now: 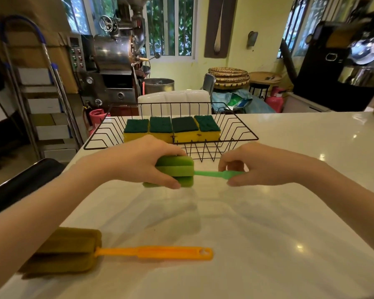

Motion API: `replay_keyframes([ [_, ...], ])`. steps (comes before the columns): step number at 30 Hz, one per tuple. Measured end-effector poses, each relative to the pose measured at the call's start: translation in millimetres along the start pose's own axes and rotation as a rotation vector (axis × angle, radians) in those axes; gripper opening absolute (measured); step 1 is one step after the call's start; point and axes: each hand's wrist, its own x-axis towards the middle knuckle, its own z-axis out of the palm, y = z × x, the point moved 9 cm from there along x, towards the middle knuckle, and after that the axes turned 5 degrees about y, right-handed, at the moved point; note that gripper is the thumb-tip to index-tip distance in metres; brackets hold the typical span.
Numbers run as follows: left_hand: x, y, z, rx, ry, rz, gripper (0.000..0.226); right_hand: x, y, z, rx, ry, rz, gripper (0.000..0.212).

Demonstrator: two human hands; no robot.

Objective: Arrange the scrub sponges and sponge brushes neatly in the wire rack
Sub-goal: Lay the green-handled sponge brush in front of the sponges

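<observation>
The person held a green sponge brush (175, 172) with both hands, just in front of the wire rack (242, 134), above the white table (268, 223). The left hand (136, 162) was closed around the green sponge head, and the right hand (255, 165) pinched the thin green handle. Inside the rack, four scrub sponges (173, 129) stood side by side in one row, green sides up. An orange sponge brush (108, 251) lay flat on the table near the left forearm, well apart from the rack.
</observation>
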Motion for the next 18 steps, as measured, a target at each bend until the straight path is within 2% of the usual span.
replay_keyframes([
  [5, 3.4, -16.7, -37.1, -0.015, 0.156, -0.006, 0.056, 26.1, 1.3, -34.6, -0.021, 0.165, -0.008, 0.022],
  [9, 8.8, -33.3, -61.5, -0.011, 0.262, -0.012, 0.055, 52.7, 0.2, -48.1, 0.001, 0.238, -0.035, 0.023],
  [18, 30.9, -94.7, -72.3, 0.076, 0.333, -0.096, 0.057, 116.6, 4.7, -54.4, 0.052, 0.299, -0.072, 0.023],
])
